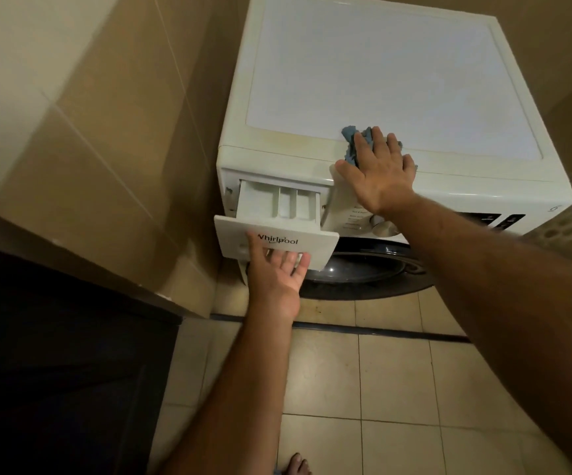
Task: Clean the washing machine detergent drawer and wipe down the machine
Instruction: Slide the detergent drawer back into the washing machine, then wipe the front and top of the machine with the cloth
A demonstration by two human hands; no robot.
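A white front-loading washing machine (397,73) stands against a tiled wall. Its detergent drawer (277,214) is pulled out at the upper left of the front, showing three white compartments. My left hand (274,272) touches the drawer's front panel from below, thumb on the panel face, fingers under its lower edge. My right hand (378,173) lies flat with spread fingers on a blue-grey cloth (351,145), pressing it onto the front edge of the machine's top.
A tan tiled wall (106,149) closes in on the left, with a dark cabinet (55,354) below it. The machine's round dark door (363,269) and control dial (382,228) face the beige tiled floor (363,389). A bare foot (296,464) shows at the bottom.
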